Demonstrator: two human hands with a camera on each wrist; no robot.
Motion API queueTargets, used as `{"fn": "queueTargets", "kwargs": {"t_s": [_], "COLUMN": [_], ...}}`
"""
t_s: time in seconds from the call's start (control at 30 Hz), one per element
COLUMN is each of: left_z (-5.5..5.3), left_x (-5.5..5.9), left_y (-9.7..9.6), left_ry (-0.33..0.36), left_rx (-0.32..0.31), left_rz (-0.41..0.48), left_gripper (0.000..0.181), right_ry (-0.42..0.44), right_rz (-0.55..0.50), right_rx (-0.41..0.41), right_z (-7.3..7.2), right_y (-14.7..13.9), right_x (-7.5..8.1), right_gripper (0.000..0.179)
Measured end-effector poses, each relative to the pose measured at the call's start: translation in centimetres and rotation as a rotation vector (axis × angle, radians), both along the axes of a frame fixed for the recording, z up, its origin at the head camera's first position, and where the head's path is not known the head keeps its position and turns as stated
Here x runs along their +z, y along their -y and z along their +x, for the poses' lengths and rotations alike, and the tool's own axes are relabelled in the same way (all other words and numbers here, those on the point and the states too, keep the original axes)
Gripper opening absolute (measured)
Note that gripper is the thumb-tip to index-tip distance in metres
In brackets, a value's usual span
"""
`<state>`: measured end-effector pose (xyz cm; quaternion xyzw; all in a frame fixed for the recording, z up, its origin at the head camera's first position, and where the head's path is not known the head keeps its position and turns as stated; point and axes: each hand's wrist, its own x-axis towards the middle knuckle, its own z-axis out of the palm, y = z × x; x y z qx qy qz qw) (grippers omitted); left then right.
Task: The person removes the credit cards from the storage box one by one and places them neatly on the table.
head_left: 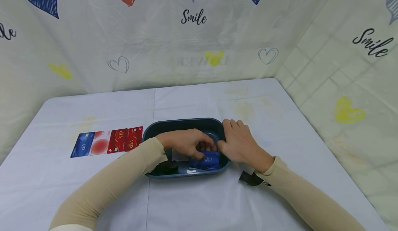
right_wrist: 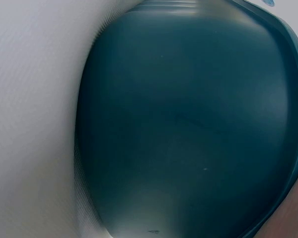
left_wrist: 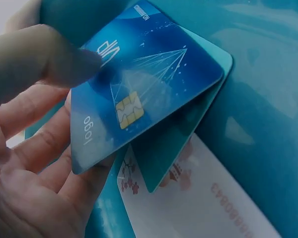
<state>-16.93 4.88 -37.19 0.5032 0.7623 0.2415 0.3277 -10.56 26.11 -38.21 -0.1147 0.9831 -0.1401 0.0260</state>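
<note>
A dark teal tray (head_left: 186, 176) stands on the table with cards inside. My left hand (head_left: 186, 142) reaches into it and pinches a blue VIP card (left_wrist: 154, 74), thumb on its face and fingers behind. Under that card, in the left wrist view, a teal card (left_wrist: 171, 148) fans out. Lower still lies a white card (left_wrist: 198, 198) with red blossom print and a number. My right hand (head_left: 239, 142) grips the tray's right rim, fingers toward its far corner. The right wrist view is mostly filled by the tray's teal surface (right_wrist: 188, 109).
Left of the tray, a row of cards lies flat: a blue VIP card (head_left: 82, 144), a white card with a red circle (head_left: 99, 146) and two red VIP cards (head_left: 118, 141) at the tray's edge. A white cloth (head_left: 192, 203) covers the table; printed curtains (head_left: 161, 47) hang behind and at the sides.
</note>
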Motion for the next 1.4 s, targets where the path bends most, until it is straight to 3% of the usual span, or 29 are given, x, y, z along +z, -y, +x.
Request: {"fn": "queueTargets", "kwargs": {"t_s": [0.87, 1.4], "left_z": [-0.3, 0.4], "left_x": [0.2, 1.2], "left_y": [0.2, 0.5], "left_ry": [0.051, 0.026], "left_rx": [-0.008, 0.016], "left_rz": [0.057, 0.005], "left_gripper": [0.038, 0.039], "right_ry": [0.008, 0.011], "right_rz": [0.006, 0.018], "right_rx": [-0.008, -0.009], "right_z": [0.0, 0.2], "right_y": [0.1, 0.0], "right_x": [0.3, 0.2], "right_gripper": [0.024, 0.028]}}
